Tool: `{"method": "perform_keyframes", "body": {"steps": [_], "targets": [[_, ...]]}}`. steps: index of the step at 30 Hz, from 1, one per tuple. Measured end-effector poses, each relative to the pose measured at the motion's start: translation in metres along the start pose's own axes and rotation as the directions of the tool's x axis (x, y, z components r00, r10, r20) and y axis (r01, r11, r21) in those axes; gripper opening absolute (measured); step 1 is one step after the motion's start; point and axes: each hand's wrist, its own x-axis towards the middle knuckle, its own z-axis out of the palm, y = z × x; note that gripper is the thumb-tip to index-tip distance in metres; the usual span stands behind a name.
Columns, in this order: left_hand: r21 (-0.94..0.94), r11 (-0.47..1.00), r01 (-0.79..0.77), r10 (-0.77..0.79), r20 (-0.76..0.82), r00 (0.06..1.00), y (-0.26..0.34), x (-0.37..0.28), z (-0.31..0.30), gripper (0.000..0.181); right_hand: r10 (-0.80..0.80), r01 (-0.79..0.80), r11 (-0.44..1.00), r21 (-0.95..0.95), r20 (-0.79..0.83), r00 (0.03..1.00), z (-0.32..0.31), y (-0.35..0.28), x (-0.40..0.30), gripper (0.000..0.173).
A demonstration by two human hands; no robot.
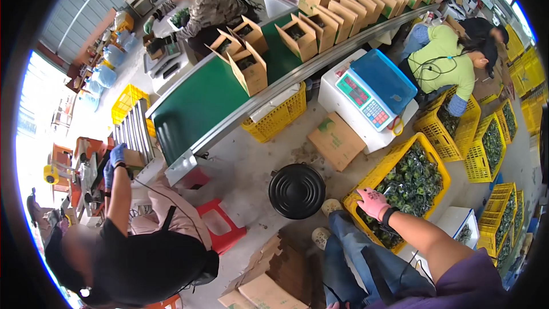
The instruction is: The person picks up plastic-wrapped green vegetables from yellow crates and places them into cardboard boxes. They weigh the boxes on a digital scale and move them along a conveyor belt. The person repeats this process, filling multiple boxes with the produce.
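My right hand point(372, 203), in a pink patterned glove with a black wrist band, is at the near-left rim of a yellow plastic crate point(441, 171). Its fingers point over the rim; whether they grip it cannot be told. Inside the crate lie many clear plastic packs of leafy greens point(409, 176). Of my left hand point(339, 305), only pinkish fingertips show at the bottom edge, beside my jeans; the rest is out of view. A black round stool point(297, 191) stands by my shoes, left of the crate.
A green conveyor belt point(201, 111) carries several open cardboard boxes point(248, 68). A digital scale point(364, 90) sits on a white foam box beside a flat carton point(336, 139). Co-workers are at left point(146, 266), across the belt point(210, 8), and right point(446, 56). A red stool point(227, 227) stands nearby.
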Motion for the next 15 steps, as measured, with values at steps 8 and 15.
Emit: {"method": "perform_keyframes", "body": {"steps": [8,15], "targets": [[-0.183,0.921,0.345,-0.338,0.069,0.939,0.081,0.084,-0.042,0.034,0.0,0.001,1.0,-0.025,0.072,0.997,0.158,0.009,0.275,0.05],[-0.18,0.896,0.405,-0.401,0.06,0.914,0.083,0.162,-0.027,0.035,-0.147,0.148,0.963,-0.223,0.022,0.989,0.267,0.035,0.399,0.041]]}}
